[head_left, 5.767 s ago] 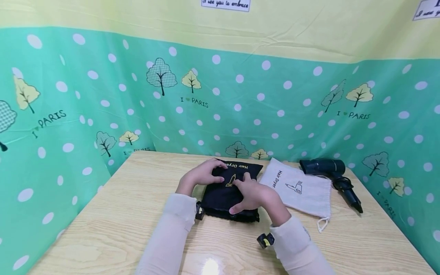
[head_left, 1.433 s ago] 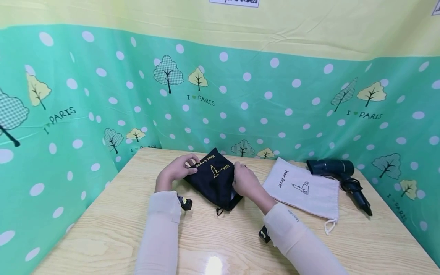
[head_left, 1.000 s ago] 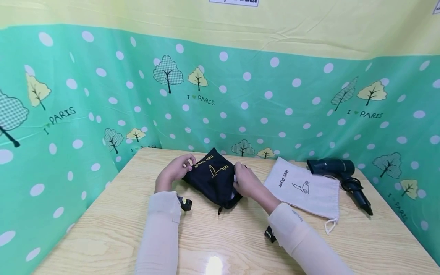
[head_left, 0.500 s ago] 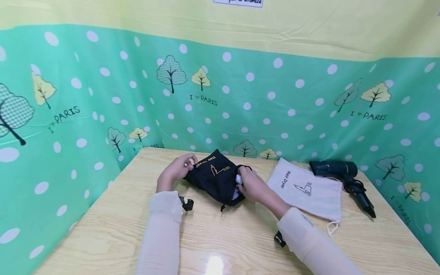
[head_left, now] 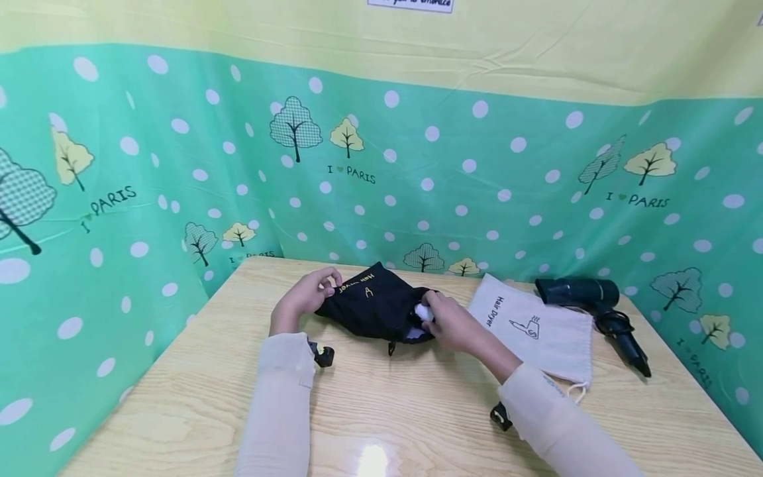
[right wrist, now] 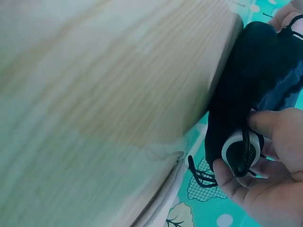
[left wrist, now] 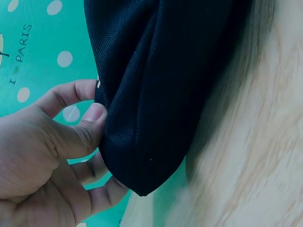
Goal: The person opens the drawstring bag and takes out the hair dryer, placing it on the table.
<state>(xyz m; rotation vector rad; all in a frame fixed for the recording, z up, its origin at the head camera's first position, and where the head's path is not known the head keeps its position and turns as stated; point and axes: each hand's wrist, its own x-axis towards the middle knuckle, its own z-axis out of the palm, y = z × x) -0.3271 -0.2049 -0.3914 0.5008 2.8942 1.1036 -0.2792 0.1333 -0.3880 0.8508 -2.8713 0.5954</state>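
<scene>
A black drawstring pouch (head_left: 381,311) with yellow "Hair Dryer" print lies at a slant on the table, its mouth spread toward the right. At its closed end, my left hand (head_left: 306,291) pinches the fabric; the left wrist view shows the thumb (left wrist: 92,120) on the cloth. My right hand (head_left: 456,324) grips the rounded end of a white hair dryer (head_left: 424,312) at the pouch mouth. In the right wrist view this end has a black cap (right wrist: 240,153) inside a white rim. Most of the dryer is hidden in the pouch. A black drawstring (right wrist: 201,176) hangs loose.
Right of the pouch lies a white drawstring bag (head_left: 536,331), flat, also printed "Hair Dryer". A black hair dryer (head_left: 578,291) with its cord wound up rests over that bag's right edge. The wooden table (head_left: 369,397) meets a green polka-dot curtain (head_left: 417,165) behind.
The pouch, earlier lying straight under both hands, is now turned. My right hand has drawn back to the right, and the white end shows more at the opening. The left hand keeps its corner.
</scene>
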